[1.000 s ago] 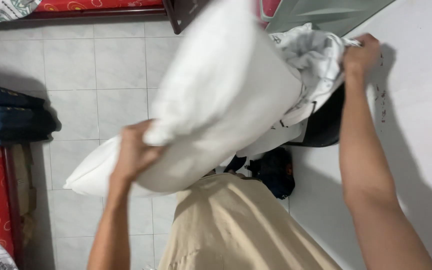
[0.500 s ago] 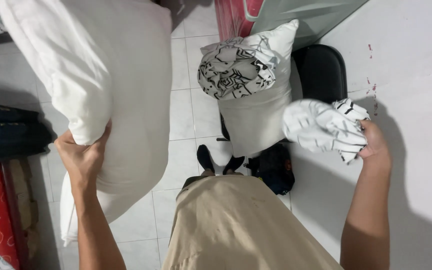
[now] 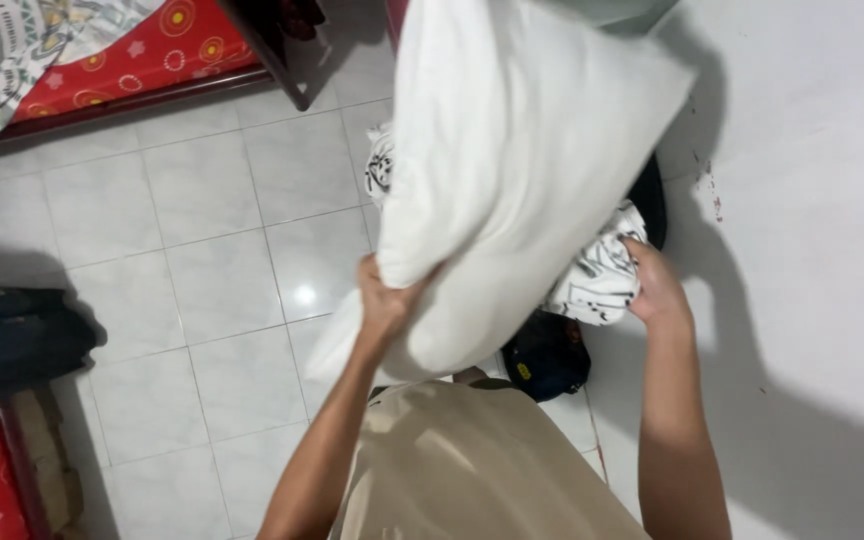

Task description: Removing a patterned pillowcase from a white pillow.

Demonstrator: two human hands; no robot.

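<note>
The big white pillow (image 3: 512, 170) hangs tilted in the air in front of the person, over the pale tiled floor (image 3: 182, 260), and everything else is easiest placed from it. The left hand (image 3: 387, 300) is clenched on the pillow's lower left edge, fingers bunched into the fabric, holding it up. Just beside the pillow's lower right side, the right hand (image 3: 657, 285) grips a crumpled white pillowcase with black line pattern (image 3: 597, 280), which touches the pillow's underside and is partly hidden behind it. A bit more of the same patterned cloth (image 3: 380, 165) peeks out at the pillow's left edge; what it lies on is hidden. Behind the pillowcase a dark chair back (image 3: 652, 200) shows against the white wall (image 3: 812, 200). Below the pillow, near the person's beige clothing (image 3: 462, 460), sits a small dark bag (image 3: 547, 355) on the floor. Well away to the upper left lies a red patterned mattress (image 3: 152, 50).
</note>
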